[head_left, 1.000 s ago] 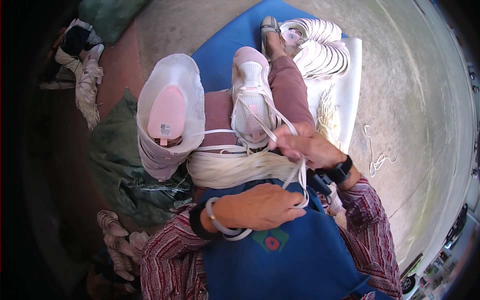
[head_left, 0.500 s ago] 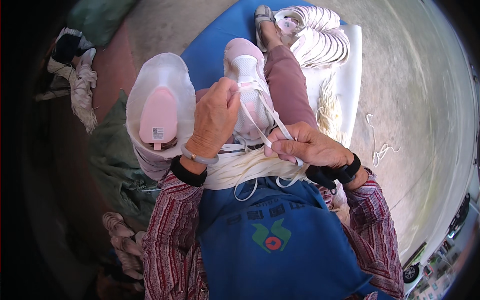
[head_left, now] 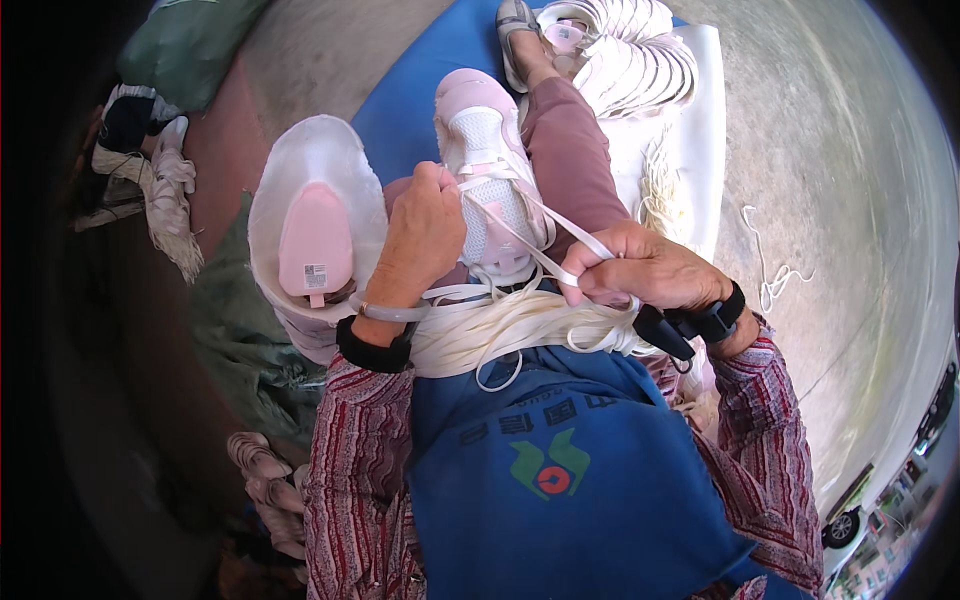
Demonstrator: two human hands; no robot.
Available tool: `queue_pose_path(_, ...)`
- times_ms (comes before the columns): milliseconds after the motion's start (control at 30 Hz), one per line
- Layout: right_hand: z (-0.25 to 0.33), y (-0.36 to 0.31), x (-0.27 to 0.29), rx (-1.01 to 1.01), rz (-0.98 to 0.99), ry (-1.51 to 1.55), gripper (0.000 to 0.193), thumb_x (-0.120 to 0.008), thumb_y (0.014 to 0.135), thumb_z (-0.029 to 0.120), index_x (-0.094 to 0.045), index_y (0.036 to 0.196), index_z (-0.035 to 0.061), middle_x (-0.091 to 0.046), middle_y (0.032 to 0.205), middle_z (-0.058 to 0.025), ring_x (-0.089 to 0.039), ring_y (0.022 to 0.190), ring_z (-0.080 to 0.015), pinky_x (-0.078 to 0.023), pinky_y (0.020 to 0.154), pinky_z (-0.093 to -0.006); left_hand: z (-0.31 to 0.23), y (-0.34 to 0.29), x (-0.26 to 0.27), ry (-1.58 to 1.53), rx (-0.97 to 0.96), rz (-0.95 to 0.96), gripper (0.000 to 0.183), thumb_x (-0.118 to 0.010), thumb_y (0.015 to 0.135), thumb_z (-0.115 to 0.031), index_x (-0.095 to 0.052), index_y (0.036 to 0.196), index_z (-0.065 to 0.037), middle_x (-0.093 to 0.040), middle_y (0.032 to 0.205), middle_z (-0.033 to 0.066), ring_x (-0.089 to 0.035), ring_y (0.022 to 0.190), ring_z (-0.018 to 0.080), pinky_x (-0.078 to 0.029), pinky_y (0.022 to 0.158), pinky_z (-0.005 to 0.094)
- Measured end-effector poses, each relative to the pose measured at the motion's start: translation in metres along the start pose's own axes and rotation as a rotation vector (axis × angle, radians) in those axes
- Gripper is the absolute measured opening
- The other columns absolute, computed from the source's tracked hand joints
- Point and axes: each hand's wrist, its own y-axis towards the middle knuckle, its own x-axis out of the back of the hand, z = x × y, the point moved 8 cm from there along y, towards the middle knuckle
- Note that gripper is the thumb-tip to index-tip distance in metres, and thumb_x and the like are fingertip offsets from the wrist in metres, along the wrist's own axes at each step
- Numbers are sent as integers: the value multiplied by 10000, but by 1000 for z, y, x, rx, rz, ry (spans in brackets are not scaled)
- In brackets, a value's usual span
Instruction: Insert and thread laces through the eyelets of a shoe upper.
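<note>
A pink and white sneaker upper (head_left: 487,215) lies between my hands, toe pointing away, its white shoelace (head_left: 515,240) threaded partway through the eyelets. At the upper's left edge my left hand (head_left: 422,228) is closed; its fingertips are turned away, so what they grip is hidden. To the right, my right hand (head_left: 648,268) pinches the shoelace between thumb and fingers, and two strands run from it up to the upper. A thick bundle of loose white laces (head_left: 500,330) rests across my lap, over a blue apron (head_left: 590,440).
At my left sits a pale shell-like piece (head_left: 318,150) with a pink insole-shaped pad (head_left: 316,240). Stacked uppers (head_left: 650,75) lie on a white sheet (head_left: 705,140) beyond my leg. One stray lace (head_left: 765,270) is on the floor at right; laced shoes (head_left: 172,185) are far left.
My right hand has moved slightly right, drawing the strands tauter. My left hand has shifted a little left and down. The view has shifted slightly as well.
</note>
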Motion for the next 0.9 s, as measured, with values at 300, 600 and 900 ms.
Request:
queue_pose_path(300,13,15,-48,453,31,-337,111,-500,892,56,-577,892,-24,-599,709,-158,-622,699,-287,-488,671,-363,-4,-4,1,-176,143,61,184,-412,940,-127,-514,975,22,-607,804,225,-637,576,324,-533,534,396)
queue_pose_path(600,7,24,-83,388,-18,-807,83,-541,853,42,-528,865,-39,-567,651,-208,-615,662,-403,-487,609,-441,2,-2,6,-163,127,-58,158,-418,916,-105,-517,929,18,-577,682,181,-609,483,267,-502,434,376)
queue_pose_path(900,27,-10,-29,430,-100,-525,120,-503,929,81,-566,915,-21,-583,700,-226,-586,659,-409,-474,652,-442,-1,-15,1,-301,11,-42,150,-463,942,-142,-486,959,5,-582,697,165,-588,465,232,-477,425,338)
